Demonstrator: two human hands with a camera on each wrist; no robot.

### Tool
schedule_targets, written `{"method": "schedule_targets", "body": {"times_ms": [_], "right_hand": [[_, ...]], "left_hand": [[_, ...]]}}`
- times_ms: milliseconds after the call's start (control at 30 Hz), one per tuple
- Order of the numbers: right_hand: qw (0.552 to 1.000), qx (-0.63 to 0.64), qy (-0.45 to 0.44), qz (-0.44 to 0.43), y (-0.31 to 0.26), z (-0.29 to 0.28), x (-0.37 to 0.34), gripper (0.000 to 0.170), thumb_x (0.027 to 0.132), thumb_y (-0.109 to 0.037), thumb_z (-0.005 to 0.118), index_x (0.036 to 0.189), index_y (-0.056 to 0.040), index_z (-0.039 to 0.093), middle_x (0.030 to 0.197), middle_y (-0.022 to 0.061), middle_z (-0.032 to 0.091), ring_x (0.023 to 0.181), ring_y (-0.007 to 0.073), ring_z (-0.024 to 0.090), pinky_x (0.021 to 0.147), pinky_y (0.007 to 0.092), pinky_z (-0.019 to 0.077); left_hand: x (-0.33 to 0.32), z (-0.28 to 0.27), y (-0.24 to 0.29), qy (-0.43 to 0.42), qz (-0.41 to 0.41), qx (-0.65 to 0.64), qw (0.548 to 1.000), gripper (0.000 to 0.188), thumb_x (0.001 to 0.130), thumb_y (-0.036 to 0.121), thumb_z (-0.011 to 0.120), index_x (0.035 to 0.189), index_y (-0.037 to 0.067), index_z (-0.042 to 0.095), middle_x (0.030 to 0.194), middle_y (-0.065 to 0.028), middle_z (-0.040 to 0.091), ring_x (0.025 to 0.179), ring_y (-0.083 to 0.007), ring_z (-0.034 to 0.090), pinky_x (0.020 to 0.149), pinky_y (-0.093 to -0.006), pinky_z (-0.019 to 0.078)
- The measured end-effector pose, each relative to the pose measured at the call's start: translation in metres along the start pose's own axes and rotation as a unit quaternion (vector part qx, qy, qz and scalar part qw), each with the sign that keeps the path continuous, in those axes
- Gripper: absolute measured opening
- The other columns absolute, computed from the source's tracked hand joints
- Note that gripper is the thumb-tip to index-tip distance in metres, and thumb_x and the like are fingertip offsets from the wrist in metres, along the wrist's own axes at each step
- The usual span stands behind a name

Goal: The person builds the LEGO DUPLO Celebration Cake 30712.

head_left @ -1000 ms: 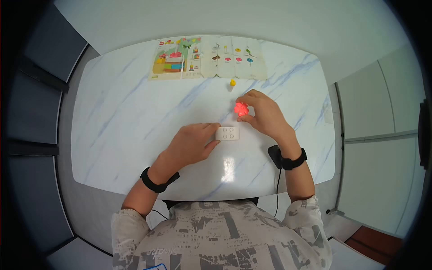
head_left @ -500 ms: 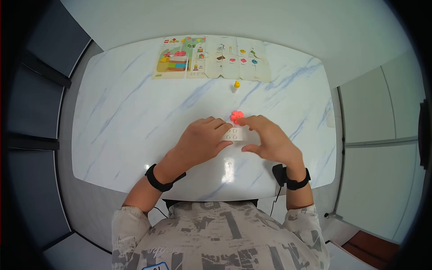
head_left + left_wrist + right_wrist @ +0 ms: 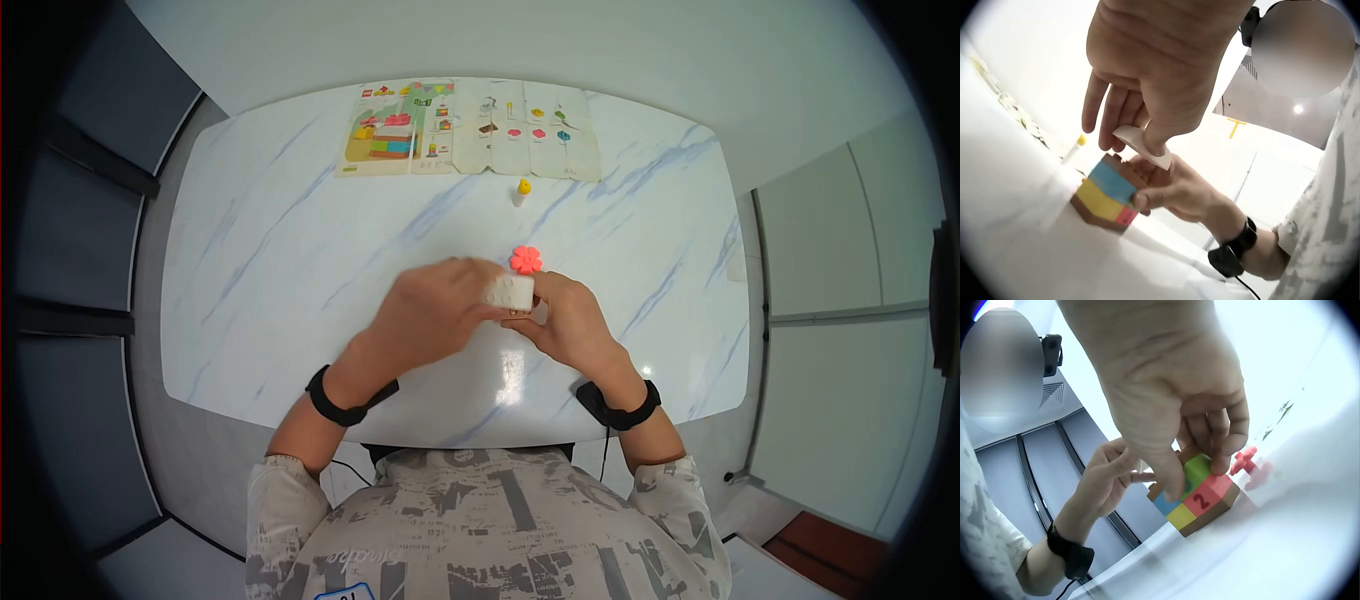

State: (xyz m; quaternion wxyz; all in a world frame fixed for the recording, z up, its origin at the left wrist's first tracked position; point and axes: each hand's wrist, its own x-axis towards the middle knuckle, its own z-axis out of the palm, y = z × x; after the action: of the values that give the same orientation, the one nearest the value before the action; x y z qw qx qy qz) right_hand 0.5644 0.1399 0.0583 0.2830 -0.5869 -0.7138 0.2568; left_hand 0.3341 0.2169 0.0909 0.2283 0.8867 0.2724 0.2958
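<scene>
Pinching part-hidden white brick (image 3: 514, 293), seemingly

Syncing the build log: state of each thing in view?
White brick: tilted, pinched by left hand
Block stack: gripped by right hand, brown top studs partly showing
Pink flower: loose on table
Yellow-topped candle: upright on table
Printed sheet: unfolded, creased, on table

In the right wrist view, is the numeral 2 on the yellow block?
No, the numeral 2 is on the red block, next to the yellow block.
</scene>
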Motion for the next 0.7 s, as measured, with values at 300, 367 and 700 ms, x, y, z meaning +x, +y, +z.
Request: {"method": "schedule_targets", "body": {"times_ms": [300,367,700], "right_hand": [[0.999,-0.003,-0.023,0.048,-0.016,-0.008,0.001,0.038,0.081,-0.015,0.092,0.113,-0.0061,0.075,0.1,0.014,0.075,0.093,0.0347,0.072,0.082,0.0431,0.0581],[0.999,-0.009,-0.021,0.047,-0.017,-0.009,0.001,0.04,0.081,-0.016,0.093,0.115,-0.0059,0.075,0.102,0.0138,0.076,0.094,0.0343,0.073,0.083,0.0429,0.0582],[0.993,-0.106,-0.017,-0.046,-0.026,-0.021,-0.002,0.035,0.083,-0.012,0.087,0.113,-0.0048,0.071,0.108,0.0102,0.072,0.1,0.0312,0.071,0.08,0.0425,0.0593]], "left_hand": [[0.073,0.024,-0.104,-0.077,-0.123,0.104,0.984,0.037,0.092,0.02,0.083,0.127,0.006,0.076,0.126,-0.0088,0.07,0.12,-0.0291,0.064,0.101,-0.0407,0.0549],[0.073,0.029,-0.11,-0.076,-0.127,0.111,0.983,0.044,0.092,0.022,0.083,0.133,0.007,0.074,0.129,-0.0092,0.07,0.123,-0.0296,0.063,0.102,-0.0415,0.0548],[0.002,0.001,-0.027,-0.105,-0.024,-0.013,0.994,0.059,0.086,0.027,0.091,0.136,0.005,0.069,0.13,-0.0144,0.072,0.122,-0.0335,0.067,0.102,-0.0451,0.0563]]}}
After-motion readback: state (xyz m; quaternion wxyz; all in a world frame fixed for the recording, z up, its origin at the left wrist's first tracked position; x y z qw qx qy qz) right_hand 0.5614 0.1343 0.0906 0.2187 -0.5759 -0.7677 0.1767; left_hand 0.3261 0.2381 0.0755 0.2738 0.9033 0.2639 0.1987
